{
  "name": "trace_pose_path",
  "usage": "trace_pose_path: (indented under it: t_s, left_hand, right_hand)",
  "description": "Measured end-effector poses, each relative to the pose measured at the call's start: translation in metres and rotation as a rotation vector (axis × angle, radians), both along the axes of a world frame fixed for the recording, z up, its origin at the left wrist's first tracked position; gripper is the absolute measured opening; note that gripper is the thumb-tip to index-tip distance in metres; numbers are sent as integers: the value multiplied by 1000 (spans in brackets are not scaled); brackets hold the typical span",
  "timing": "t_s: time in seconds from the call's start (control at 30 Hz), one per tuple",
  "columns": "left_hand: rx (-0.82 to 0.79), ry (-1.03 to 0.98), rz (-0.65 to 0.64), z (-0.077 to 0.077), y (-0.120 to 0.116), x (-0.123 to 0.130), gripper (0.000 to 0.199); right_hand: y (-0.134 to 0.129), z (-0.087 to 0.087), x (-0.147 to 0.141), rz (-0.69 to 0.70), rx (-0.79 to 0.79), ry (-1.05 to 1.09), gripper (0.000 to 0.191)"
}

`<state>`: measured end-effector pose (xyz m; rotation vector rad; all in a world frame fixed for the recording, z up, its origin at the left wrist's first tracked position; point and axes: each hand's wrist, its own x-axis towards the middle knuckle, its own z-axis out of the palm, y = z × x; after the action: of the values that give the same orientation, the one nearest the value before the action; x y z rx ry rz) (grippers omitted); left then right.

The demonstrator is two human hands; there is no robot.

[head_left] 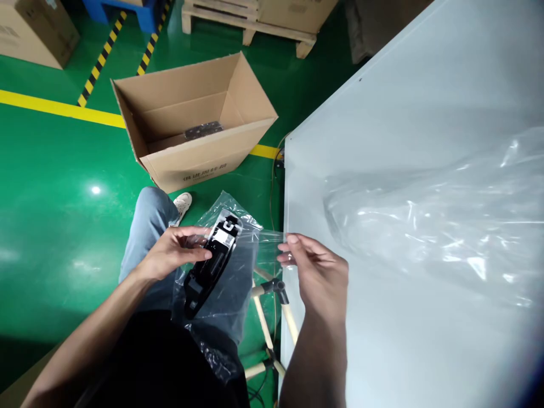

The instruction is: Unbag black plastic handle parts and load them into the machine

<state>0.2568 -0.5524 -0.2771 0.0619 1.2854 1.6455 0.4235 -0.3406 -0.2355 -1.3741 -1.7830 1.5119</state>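
Observation:
A long black part with a white label and a pale end [216,258] lies tilted over my lap, inside or on a clear plastic bag [238,289]; I cannot tell which. My left hand [176,252] grips the part's left side, thumb on top, with the other fingers partly hidden behind it. To the right, my right hand [317,263] pinches an edge of the bag and stretches the film out sideways from the part. The bag's lower end hangs crumpled over the dark clothing.
An open cardboard box [208,156] stands on the green floor, with a dark wrapped item [203,131] inside. A pale table [382,136] fills the right side, bearing crumpled clear plastic [425,226]. A tube frame [278,286] stands beside my lap. A wooden pallet [221,14] lies farther back.

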Motion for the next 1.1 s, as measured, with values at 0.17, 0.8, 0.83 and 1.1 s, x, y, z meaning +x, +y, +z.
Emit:
trace_pose_path:
  t_s: [0.17,0.8,0.83,1.1]
  left_hand:
    - [-54,19,-23,-1,-10,-5,56]
    - [-146,88,352,10,-18,-36,56]
    - [-151,105,410,10,-17,-39,57]
    - [-155,213,643,-2,0,-24,62]
  right_hand:
    - [5,17,5,88,-15,-49,40]
    - [32,-9,19,-93,41,115,56]
    - [24,-16,19,-29,23,110,61]
    - [-76,-70,-13,211,-377,-23,79]
